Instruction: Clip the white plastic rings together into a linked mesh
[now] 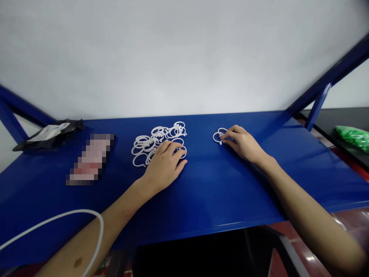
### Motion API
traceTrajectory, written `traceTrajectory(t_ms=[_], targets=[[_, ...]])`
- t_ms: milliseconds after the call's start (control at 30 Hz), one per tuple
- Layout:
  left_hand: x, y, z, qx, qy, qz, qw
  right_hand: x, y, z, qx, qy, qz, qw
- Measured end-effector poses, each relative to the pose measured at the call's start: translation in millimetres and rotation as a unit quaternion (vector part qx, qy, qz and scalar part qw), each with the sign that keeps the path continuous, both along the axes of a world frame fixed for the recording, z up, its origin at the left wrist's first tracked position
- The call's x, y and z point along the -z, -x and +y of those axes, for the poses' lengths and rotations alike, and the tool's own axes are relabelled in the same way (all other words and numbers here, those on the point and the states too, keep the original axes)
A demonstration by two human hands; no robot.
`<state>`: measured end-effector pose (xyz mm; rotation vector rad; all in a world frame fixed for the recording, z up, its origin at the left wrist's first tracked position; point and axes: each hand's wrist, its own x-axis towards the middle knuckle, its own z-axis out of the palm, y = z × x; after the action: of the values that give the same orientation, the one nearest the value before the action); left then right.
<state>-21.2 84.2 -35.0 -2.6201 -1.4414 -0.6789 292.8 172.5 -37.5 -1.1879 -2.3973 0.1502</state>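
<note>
Thin white plastic rings with small knobbed ends, like shower curtain rings, lie in a loose pile (pixel 144 143) on the blue table. Over the pile's right front part rests my left hand (pixel 165 163), fingers apart and touching some rings; it hides part of the pile. Farther right, my right hand (pixel 239 143) has its thumb and fingers pinched at the edge of a white ring (pixel 216 137). A second ring (pixel 222 129) shows just behind that one, partly covered by the fingers.
The blue table (pixel 207 200) meets a pale wall, with blue frame bars at both sides. A black bag (pixel 57 132) and a pixelated flat object (pixel 92 157) lie left. A white cable (pixel 72 211) loops across the left forearm. Green packaging (pixel 353 136) sits far right.
</note>
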Motion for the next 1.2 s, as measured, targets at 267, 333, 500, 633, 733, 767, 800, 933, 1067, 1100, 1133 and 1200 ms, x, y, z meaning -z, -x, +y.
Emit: traceTrajectory(t_ms=[267,333,500,633,733,767,800,933,1067,1100,1133,1200], targets=[[1.8,0.3,0.9,-0.011,-0.012,0.003,1.000,0.3,8.8,-2.7,0.005,-0.001,0.002,1.000],[2.2,0.5,1.2,-0.013,-0.013,0.003,1.000,0.8,10.3,-3.2,0.008,-0.003,0.001,1.000],[1.8,0.2,1.3,-0.014,-0.019,0.013,1.000,1.9,12.7,-3.8,0.022,-0.005,-0.002,1.000],[1.5,0.3,1.4,-0.012,-0.018,0.015,1.000,3.0,14.8,-3.3,0.032,-0.006,-0.006,0.999],[2.1,1.0,1.8,-0.014,-0.019,0.019,1.000,2.8,15.9,-3.1,0.032,-0.006,0.002,0.999],[2.3,1.4,2.0,-0.014,-0.019,0.019,1.000,2.4,16.0,-3.2,0.033,-0.007,0.007,0.999],[2.6,1.7,2.1,-0.014,-0.019,0.018,1.000,1.8,15.9,-3.4,0.035,-0.008,0.013,0.999],[2.8,2.2,2.2,-0.012,-0.021,0.017,1.000,-2.2,13.2,-4.4,0.044,-0.020,0.039,0.998],[0.2,0.3,1.0,-0.017,-0.030,0.005,0.999,-7.0,10.8,-6.1,0.057,-0.032,0.060,0.996],[-1.1,-0.7,0.4,-0.020,-0.030,-0.008,0.999,-8.1,11.3,-7.1,0.057,-0.035,0.063,0.996],[-2.8,-1.7,-0.3,-0.021,-0.027,-0.029,0.999,-9.2,12.6,-8.6,0.056,-0.038,0.068,0.995],[-6.9,-3.9,-2.1,-0.023,-0.011,-0.090,0.996,-11.3,18.3,-13.8,0.047,-0.037,0.082,0.995]])
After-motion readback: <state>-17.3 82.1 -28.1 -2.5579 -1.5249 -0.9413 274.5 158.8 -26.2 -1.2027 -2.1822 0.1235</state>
